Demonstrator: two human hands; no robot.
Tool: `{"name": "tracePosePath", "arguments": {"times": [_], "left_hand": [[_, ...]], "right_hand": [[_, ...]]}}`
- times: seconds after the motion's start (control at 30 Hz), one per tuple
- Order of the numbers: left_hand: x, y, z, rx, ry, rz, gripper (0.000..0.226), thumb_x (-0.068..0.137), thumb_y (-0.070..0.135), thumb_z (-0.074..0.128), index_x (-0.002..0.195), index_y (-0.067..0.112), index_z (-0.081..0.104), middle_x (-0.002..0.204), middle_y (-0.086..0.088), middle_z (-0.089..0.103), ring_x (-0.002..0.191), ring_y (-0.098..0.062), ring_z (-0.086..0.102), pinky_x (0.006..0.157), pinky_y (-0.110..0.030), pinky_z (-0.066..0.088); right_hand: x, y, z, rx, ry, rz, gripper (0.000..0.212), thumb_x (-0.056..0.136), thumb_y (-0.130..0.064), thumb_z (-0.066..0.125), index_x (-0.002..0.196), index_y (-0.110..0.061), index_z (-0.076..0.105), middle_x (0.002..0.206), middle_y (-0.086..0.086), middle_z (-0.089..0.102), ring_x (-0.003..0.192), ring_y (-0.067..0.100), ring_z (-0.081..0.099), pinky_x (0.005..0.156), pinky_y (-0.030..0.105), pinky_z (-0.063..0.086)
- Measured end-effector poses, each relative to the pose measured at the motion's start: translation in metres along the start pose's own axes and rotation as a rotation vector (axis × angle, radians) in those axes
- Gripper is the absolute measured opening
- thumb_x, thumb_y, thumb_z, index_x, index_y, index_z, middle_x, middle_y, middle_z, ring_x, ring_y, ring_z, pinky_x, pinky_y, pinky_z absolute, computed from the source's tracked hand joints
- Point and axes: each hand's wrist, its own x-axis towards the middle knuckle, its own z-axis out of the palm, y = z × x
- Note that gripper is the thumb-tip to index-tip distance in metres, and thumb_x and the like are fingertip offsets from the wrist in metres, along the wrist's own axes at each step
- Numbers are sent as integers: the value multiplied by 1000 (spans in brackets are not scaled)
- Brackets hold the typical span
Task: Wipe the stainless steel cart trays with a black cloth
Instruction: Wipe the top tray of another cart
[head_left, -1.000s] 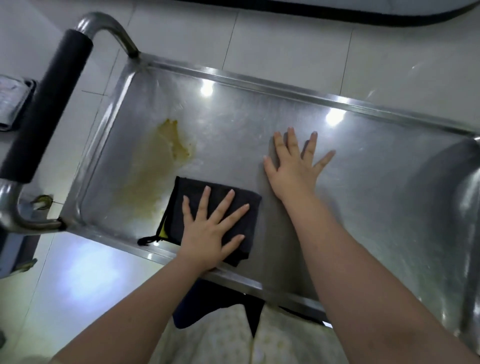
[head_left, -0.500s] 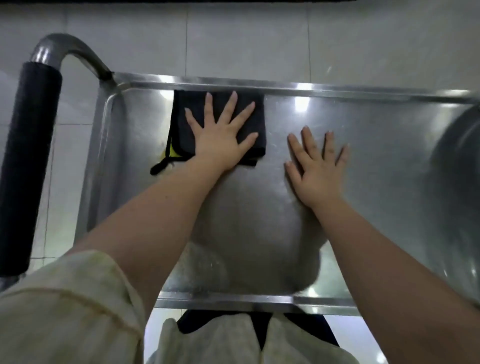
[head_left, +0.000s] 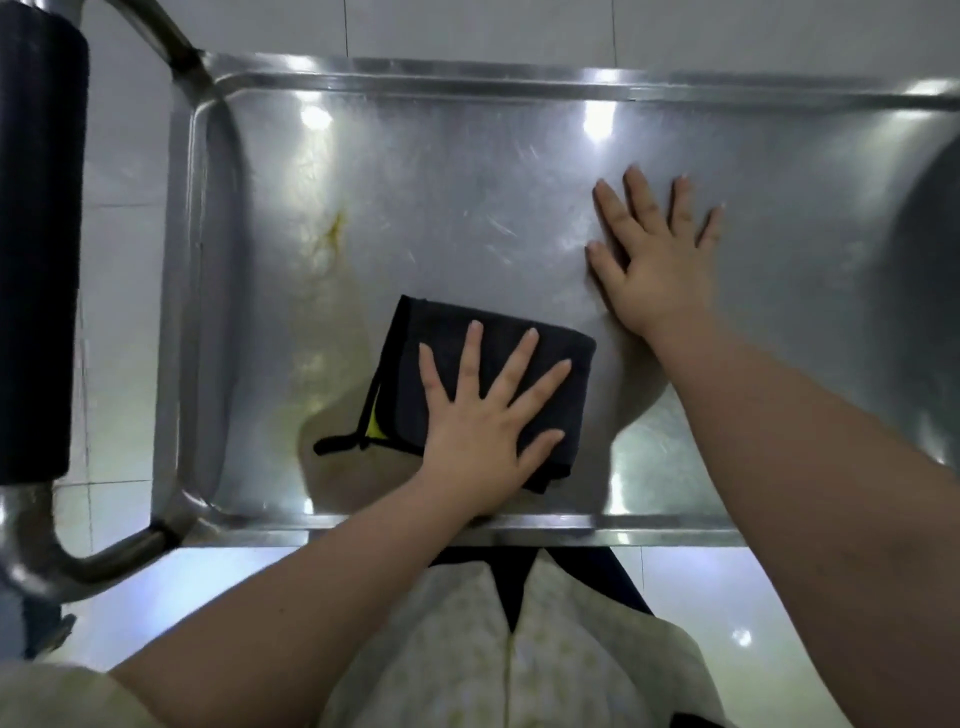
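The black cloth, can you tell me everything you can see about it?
The black cloth is folded into a thick, soft-looking rectangle, slightly tilted. A bit of yellow peeks from its left edge, and a small black loop sticks out at that corner. It lies flat on the steel tray, close to the near rim. The left hand presses on it with spread, straight fingers, covering much of it.

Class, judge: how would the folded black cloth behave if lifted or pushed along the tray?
Probably floppy: the black cloth lies in soft folded layers, so may unfold. Likely slides under the flat left hand; the steel tray looks smooth.
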Motion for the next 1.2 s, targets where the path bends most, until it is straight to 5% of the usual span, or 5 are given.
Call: {"name": "tracePosePath", "arguments": {"times": [0.27, 0.37, 0.8, 1.1, 1.2], "left_hand": [[-9, 8, -3, 44, 6, -68, 70, 90, 72, 29, 153, 48, 14, 165, 6, 7, 148, -44, -1, 106, -77, 0], [-11, 10, -4, 50, 7, -79, 69, 90, 72, 27, 153, 48, 11, 165, 7, 6, 149, -43, -1, 107, -76, -1], [-28, 107, 20, 16, 12, -209, 71, 90, 75, 22, 153, 47, 9, 165, 5, 5, 148, -43, -7, 107, -75, -5], [-68, -38, 5, 63, -10, -411, 73, 82, 86, 10, 148, 58, -2, 165, 8, -6, 150, -34, -7, 110, -73, -2], [-62, -27, 7, 85, -16, -421, 72, 82, 85, 6, 147, 58, -6, 165, 5, -7, 148, -41, -9, 108, -75, -4]], "right_hand": [[-51, -10, 14, 66, 17, 33, 59, 102, -48, 23, 156, -33, 8, 165, -2, 3, 149, 37, -2, 118, 58, -2], [-118, 9, 29, 36, 11, -92, 59, 102, -47, 26, 157, -30, 13, 165, 1, 8, 150, 34, 2, 119, 51, -2], [-153, 45, 46, 17, 67, -129, 59, 96, -45, 23, 154, -40, 14, 164, -6, 10, 151, 30, 3, 118, 58, -3], [-152, 44, 43, 38, 36, -131, 60, 96, -56, 19, 154, -42, 10, 164, -9, 4, 150, 28, -7, 116, 55, -12], [-150, 45, 45, 0, 13, -142, 65, 94, -62, 18, 155, -42, 4, 164, -9, -2, 150, 30, -11, 115, 57, -14]]}}
